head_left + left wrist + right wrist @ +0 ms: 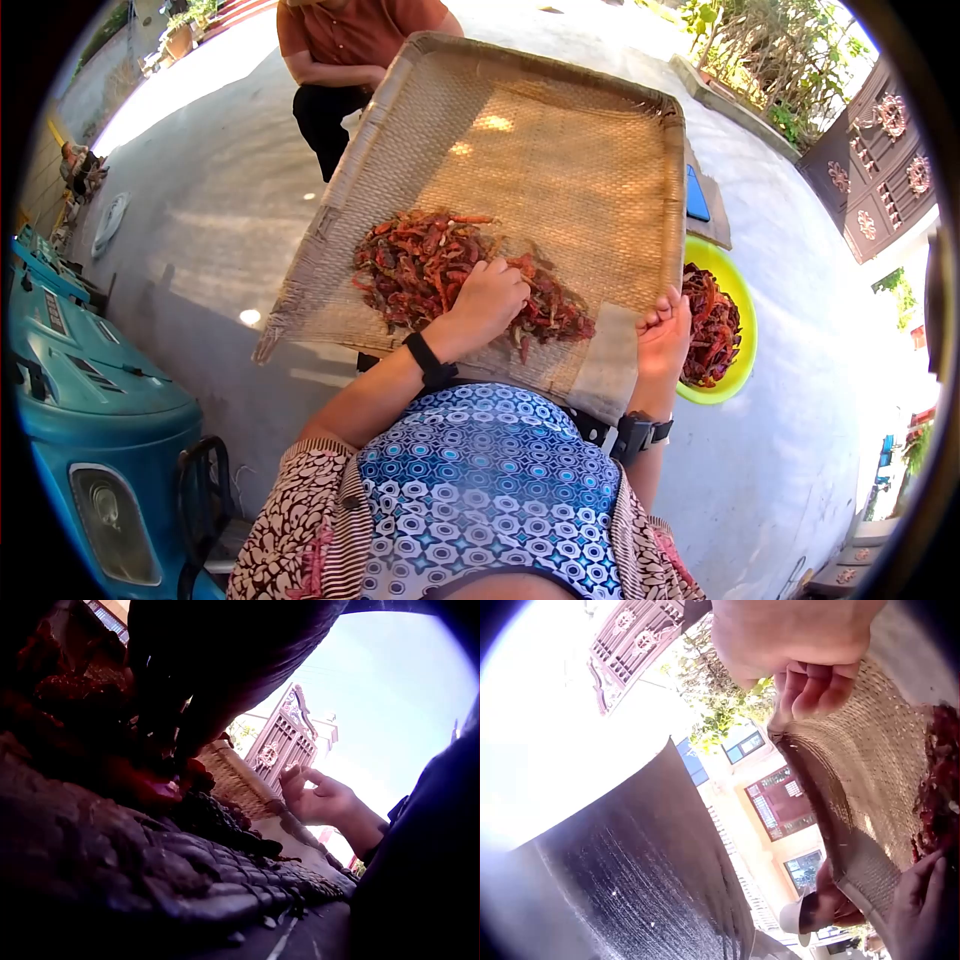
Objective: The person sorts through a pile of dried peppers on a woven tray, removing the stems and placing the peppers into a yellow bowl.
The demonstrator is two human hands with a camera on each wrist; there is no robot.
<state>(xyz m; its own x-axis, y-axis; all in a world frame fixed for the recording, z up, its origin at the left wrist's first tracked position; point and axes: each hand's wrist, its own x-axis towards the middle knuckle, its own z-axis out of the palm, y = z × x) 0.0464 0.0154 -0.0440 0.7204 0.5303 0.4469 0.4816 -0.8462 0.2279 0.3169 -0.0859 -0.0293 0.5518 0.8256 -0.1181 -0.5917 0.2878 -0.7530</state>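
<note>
Dried red chilies [430, 260] lie heaped in the lower part of a woven tray [600, 150] in front of me. My left hand [490, 300] bends down over the heap, its fingertips in among the chilies; whether they pinch one I cannot tell. In the left wrist view these fingers are dark, with red chilies [161, 787] right below them. Over the tray's right rim is my right hand [665, 335], fingers loosely curled and nothing visible in them. Beside it, a yellow-green basin [745, 345] holds more dried chilies [712, 330].
A pale patch [605, 360] covers the tray's near right corner. On cardboard past the right rim lies a blue phone-like object [696, 195]. A person in an orange-brown shirt [375, 40] is beyond the tray. At left stands a teal vehicle [90, 380].
</note>
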